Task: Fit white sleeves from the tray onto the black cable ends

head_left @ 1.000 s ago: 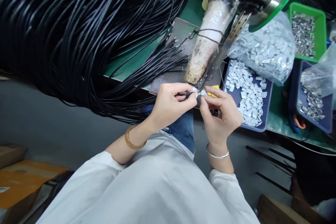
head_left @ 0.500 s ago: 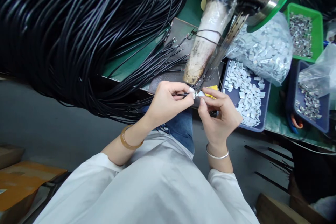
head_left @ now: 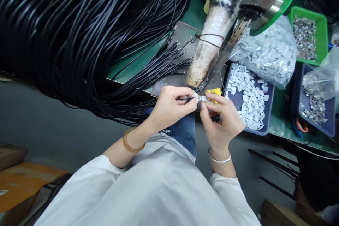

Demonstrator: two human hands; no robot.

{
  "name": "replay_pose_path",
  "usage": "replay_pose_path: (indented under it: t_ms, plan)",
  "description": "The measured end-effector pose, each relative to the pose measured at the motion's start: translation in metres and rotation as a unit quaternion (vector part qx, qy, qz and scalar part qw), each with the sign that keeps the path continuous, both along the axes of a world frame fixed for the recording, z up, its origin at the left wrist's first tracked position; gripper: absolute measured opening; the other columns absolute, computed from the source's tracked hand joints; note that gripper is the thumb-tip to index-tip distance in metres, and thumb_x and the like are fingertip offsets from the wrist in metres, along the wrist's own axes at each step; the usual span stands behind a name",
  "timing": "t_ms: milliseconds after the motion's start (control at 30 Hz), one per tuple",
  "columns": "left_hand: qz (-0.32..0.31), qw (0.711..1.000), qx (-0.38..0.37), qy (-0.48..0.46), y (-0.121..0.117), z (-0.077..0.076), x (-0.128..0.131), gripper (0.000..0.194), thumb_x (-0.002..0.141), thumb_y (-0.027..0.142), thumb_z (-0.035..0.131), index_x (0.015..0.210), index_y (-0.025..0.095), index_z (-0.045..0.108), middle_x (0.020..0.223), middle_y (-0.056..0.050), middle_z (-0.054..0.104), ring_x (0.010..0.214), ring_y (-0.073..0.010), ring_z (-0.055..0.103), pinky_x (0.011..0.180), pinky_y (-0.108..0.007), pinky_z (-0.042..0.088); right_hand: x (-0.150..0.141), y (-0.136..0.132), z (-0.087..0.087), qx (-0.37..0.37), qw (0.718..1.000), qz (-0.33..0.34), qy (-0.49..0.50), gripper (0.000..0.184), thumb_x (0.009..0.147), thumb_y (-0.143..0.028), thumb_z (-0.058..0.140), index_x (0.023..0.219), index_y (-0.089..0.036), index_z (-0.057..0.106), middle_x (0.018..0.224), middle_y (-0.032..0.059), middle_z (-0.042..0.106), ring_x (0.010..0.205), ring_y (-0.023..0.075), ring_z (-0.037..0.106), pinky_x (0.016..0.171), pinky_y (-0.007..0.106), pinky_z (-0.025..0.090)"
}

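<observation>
I see the left hand (head_left: 173, 108) pinching a black cable (head_left: 185, 99) near its tip, thumb against forefinger. The right hand (head_left: 224, 120) has its fingertips closed on a small pale piece (head_left: 203, 98), right at the cable's tip; from here I can't tell whether the two are joined. I judge the step in hand to be lining piece and cable up, and what it calls for next is a steady, light pinch from both hands.

Taking the hands as the clock's centre, a dark mat (head_left: 184, 28) lies at eleven and a wrapped tube (head_left: 205, 51) points down from twelve to one. A yellow label (head_left: 215, 92) sits just beyond the right fingers. A blue tray (head_left: 269, 109) of pale pieces is at three, a clear bag (head_left: 270, 53) of more at two, and a green tray (head_left: 323, 39) farther out. Heaped cables (head_left: 87, 39) cover the green tabletop (head_left: 124, 67) at ten. Cardboard boxes (head_left: 34, 180) stand low at eight.
</observation>
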State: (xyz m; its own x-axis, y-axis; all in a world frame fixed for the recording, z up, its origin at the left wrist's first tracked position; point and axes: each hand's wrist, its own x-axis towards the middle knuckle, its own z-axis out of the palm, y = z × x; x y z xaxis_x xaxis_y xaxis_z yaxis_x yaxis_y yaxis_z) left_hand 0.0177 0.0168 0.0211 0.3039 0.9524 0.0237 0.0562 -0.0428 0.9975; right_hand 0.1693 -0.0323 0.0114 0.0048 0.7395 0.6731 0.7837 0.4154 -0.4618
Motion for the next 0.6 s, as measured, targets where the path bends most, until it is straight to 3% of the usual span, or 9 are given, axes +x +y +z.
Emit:
replay_pose_path:
  t_ms: [167, 300, 433, 600]
  plan:
    - [-0.015, 1.0, -0.006, 0.021, -0.004, -0.002, 0.0, 0.012, 0.079, 0.017, 0.063, 0.075, 0.012, 0.074, 0.058, 0.003, 0.055, 0.05, -0.0043, 0.035, 0.045, -0.017, 0.028, 0.003, -0.005, -0.001, -0.002, 1.0, -0.003, -0.008, 0.017, 0.081, -0.01, 0.071, 0.09, -0.023, 0.064, 0.099, 0.0024, 0.078, 0.079, 0.0132, 0.074, 0.058, 0.021, 0.057]
    - [-0.049, 0.993, 0.088, 0.055, -0.011, -0.002, -0.007, 0.014, 0.085, 0.021, 0.064, 0.085, 0.014, 0.077, 0.064, 0.0, 0.064, 0.054, -0.0072, 0.046, 0.052, -0.02, 0.037, 0.004, -0.011, 0.002, 0.02, 0.999, -0.016, -0.023, 0.021, 0.08, -0.007, 0.072, 0.09, -0.023, 0.064, 0.094, 0.0016, 0.079, 0.078, 0.0133, 0.075, 0.065, 0.022, 0.059]
    - [-0.026, 0.959, 0.251, 0.132, -0.02, -0.004, -0.036, 0.024, 0.081, 0.033, 0.076, 0.1, 0.018, 0.076, 0.09, -0.007, 0.074, 0.086, -0.0183, 0.065, 0.082, -0.033, 0.05, 0.006, -0.023, 0.005, 0.045, 0.998, -0.028, -0.035, 0.023, 0.078, -0.006, 0.074, 0.09, -0.024, 0.065, 0.088, -0.0003, 0.079, 0.078, 0.0152, 0.077, 0.07, 0.025, 0.062]
    - [0.058, 0.903, 0.308, 0.295, -0.026, -0.021, -0.087, 0.03, 0.084, 0.03, 0.073, 0.113, 0.023, 0.072, 0.097, -0.008, 0.072, 0.087, -0.0206, 0.065, 0.082, -0.036, 0.052, 0.011, -0.039, 0.007, 0.051, 0.997, -0.015, -0.064, 0.022, 0.075, -0.007, 0.079, 0.087, -0.021, 0.067, 0.085, -0.0009, 0.08, 0.069, 0.014, 0.076, 0.064, 0.022, 0.062]
